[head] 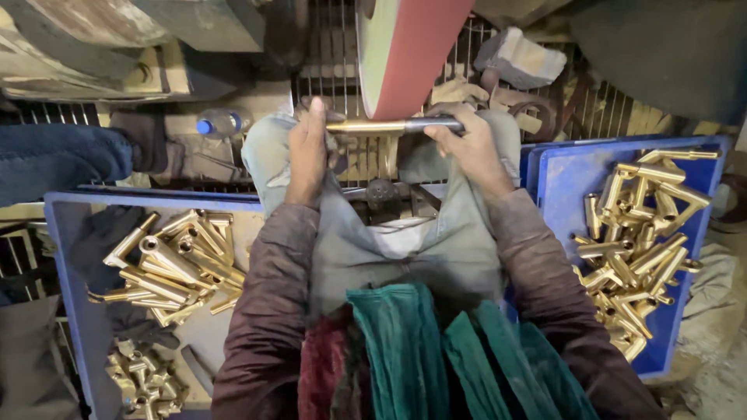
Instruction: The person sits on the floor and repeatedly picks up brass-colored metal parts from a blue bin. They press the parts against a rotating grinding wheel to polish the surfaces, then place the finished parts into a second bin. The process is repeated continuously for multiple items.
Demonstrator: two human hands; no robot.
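Two hands hold one long brass pipe piece (387,125) flat against the edge of a big red wheel (412,54). The left hand (307,152) has its fingers wrapped tight around the shiny gold end. The right hand (471,148) has its fingers pinching the darker grey end. The pipe lies sideways, right under the wheel, touching it. A grey cloth (405,233) covers the lap below the hands. On the left sits a blue tray (66,257) with a pile of brass pipe parts (179,264) (some small ones lie lower down). On the right, another blue tray (556,179) holds more brass parts (642,233). A plastic bottle with a blue cap (220,123) lies near the left hand.
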